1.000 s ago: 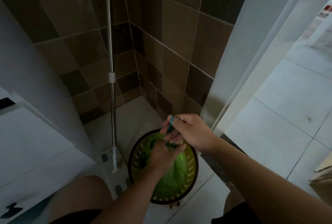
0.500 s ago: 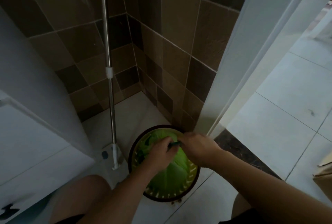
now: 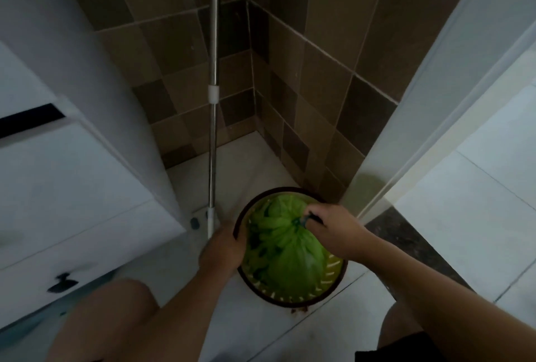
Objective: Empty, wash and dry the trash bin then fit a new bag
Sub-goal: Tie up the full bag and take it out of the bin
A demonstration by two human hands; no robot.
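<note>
A round slotted trash bin (image 3: pixel 333 277) with a dark rim stands on the floor in the tiled corner. A full green bag (image 3: pixel 285 257) fills it, gathered to a knot with a dark tie at the top. My right hand (image 3: pixel 333 234) pinches that tie at the bag's neck. My left hand (image 3: pixel 222 248) grips the bin's left rim from outside, fingers curled over the edge.
A mop with a metal pole (image 3: pixel 213 135) leans in the corner just left of the bin. A white cabinet (image 3: pixel 66 187) with a dark knob stands at the left. A white door frame (image 3: pixel 406 141) rises at the right. My bare knees are at the bottom.
My left hand has left the bag's top and moved to the bin's left rim. My right hand has dropped lower and keeps hold of the tie, with the bag's neck now drawn tight.
</note>
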